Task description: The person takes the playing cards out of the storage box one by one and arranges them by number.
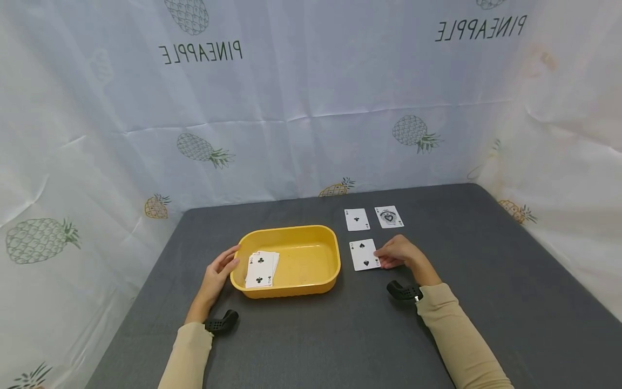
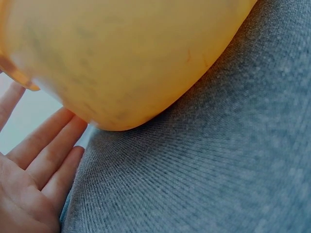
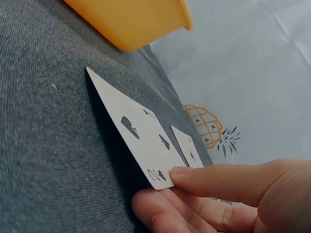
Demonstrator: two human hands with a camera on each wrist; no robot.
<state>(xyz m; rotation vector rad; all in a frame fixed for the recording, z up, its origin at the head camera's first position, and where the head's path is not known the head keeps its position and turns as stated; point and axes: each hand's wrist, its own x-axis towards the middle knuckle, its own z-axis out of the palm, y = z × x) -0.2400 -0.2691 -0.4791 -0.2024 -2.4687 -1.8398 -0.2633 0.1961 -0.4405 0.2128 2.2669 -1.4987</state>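
My right hand (image 1: 400, 253) pinches the corner of a two of spades (image 1: 364, 254) between thumb and fingers. In the right wrist view this playing card (image 3: 138, 131) is tilted, with a dark shadow beneath it. To the left, my left hand (image 1: 216, 278) rests at the left end of a yellow tray (image 1: 306, 254), its fingers extended along the rim and outer wall. A small pile of cards topped by a two of clubs (image 1: 259, 269) lies inside the tray's left part. Behind the held card, an ace of clubs (image 1: 357, 219) lies face up on the table.
Beside the ace of clubs lies an ace with an ornate emblem (image 1: 389, 217). Dark grey cloth covers the table (image 1: 311, 340). A white curtain (image 1: 311, 81) printed with pineapples hangs behind and at both sides. Each wrist wears a black camera mount (image 1: 403, 290).
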